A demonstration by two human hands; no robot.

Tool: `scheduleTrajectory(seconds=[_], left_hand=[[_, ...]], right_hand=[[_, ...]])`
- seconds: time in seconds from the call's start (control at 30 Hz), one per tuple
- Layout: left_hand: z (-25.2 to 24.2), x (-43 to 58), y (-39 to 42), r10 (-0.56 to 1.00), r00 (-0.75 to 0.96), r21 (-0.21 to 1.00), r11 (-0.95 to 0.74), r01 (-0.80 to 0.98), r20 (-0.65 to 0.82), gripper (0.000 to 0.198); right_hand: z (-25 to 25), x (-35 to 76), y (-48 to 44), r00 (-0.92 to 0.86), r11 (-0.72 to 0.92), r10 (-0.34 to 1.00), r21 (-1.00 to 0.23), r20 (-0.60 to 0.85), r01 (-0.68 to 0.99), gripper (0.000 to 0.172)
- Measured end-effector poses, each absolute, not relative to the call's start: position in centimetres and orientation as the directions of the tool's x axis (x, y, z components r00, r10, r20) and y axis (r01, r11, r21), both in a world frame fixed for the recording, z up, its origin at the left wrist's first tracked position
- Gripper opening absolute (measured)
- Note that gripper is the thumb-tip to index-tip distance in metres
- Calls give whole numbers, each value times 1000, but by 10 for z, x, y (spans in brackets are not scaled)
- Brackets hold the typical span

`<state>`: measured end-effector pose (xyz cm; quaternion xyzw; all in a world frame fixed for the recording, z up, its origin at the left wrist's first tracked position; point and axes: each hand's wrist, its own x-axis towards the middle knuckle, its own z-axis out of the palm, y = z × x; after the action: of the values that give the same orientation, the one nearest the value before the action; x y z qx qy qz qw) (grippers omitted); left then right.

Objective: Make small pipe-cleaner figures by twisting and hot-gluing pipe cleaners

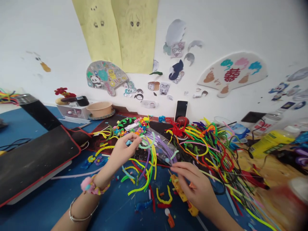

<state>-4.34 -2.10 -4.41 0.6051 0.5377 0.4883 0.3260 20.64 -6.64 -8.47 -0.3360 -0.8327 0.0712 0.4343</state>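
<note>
My left hand (127, 148) is closed in a pinch on a mint-green pipe cleaner (153, 141), which curves out to the right of the fingertips. My right hand (193, 184) is also closed, thumb and fingers together; whatever is between the fingertips is too small to make out. Just above those fingertips is a short mint-green piece (174, 155). Purple pipe cleaners (161, 142) lie in a clear bag between the hands. Beneath my right hand is a yellow object (178, 187), partly covered by it. A curved yellow pipe cleaner (164, 197) rests on the blue table.
Colourful pipe cleaners (216, 150) pile up on the right, near a yellow bottle (271, 142). A phone (181, 110) leans on the wall. Small pipe-cleaner flowers (141, 128) lie behind my left hand. On the left are a dark padded object (40, 163) and a beige bowl (99, 109).
</note>
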Motion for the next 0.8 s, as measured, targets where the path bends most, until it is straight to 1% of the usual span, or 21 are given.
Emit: scheduleTrajectory(seconds=[0.07,0.1,0.2,0.23,0.3,0.4,0.5,0.57,0.63,0.7,0.8], left_hand=[[-46,-28,-29,992,33,978,-122,170,118,23],[-49,-21,-33,992,81,986,-104,129,94,22],[-60,-1,-44,977,202,987,-93,133,65,21],[-65,4,-48,975,213,986,-92,136,62,21],[-73,13,-54,969,232,987,-109,121,78,19],[-80,19,-60,961,259,980,-135,148,93,17],[-82,22,-64,964,247,976,-146,164,103,19],[-83,24,-65,969,224,978,-144,152,108,20],[-84,26,-65,968,229,982,-135,133,103,20],[-84,28,-66,961,264,986,-121,113,88,19],[-82,28,-66,965,245,984,-129,125,95,19]], right_hand=[[-80,204,-65,-408,736,662,-443,629,512,29],[-78,202,-63,-416,723,680,-456,604,519,31],[-71,194,-58,-410,680,729,-505,548,531,38],[-69,191,-57,-399,662,747,-532,532,529,38],[-68,185,-55,-373,623,782,-593,500,510,33],[-73,179,-56,-305,559,829,-692,468,457,21],[-80,180,-58,-190,447,895,-805,404,391,15],[-84,182,-59,-149,390,921,-854,360,345,12],[-86,184,-60,-154,398,917,-865,367,307,10],[-87,184,-60,-171,454,891,-841,421,296,8],[-87,184,-62,-191,568,821,-735,538,371,5]])
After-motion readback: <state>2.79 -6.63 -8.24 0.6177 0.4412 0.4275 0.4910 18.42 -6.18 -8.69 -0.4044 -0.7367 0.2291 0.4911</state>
